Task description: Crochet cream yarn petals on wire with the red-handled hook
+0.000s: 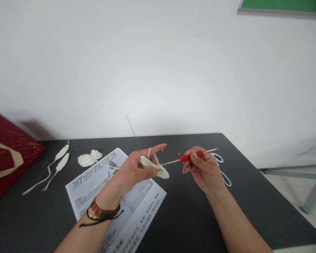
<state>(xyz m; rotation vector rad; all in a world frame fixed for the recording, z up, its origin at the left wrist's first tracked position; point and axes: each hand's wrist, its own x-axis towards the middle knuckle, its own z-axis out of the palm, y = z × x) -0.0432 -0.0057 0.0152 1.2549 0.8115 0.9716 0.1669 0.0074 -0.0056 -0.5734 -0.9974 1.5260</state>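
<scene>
Between the thumb and fingers of my left hand (137, 170) is a white crocheted petal (154, 167). White yarn (149, 152) loops around a finger of that hand, and its index finger stretches out to the right. A thin wire (133, 131) sticks up and leftward from behind the petal. My right hand (201, 167) is closed around the red grip of a crochet hook (185, 158). The hook's metal tip meets the upper right edge of the petal; whether it passes through a stitch I cannot tell.
A printed sheet (94, 186) lies under my left arm. Two finished white petals (61, 161) with tails lie at left, near a red bag (10, 154). A white yarn bundle (86, 160), a small orange stitch marker (178, 153) and pale blue scissors (218, 158) lie on the black table (189, 218).
</scene>
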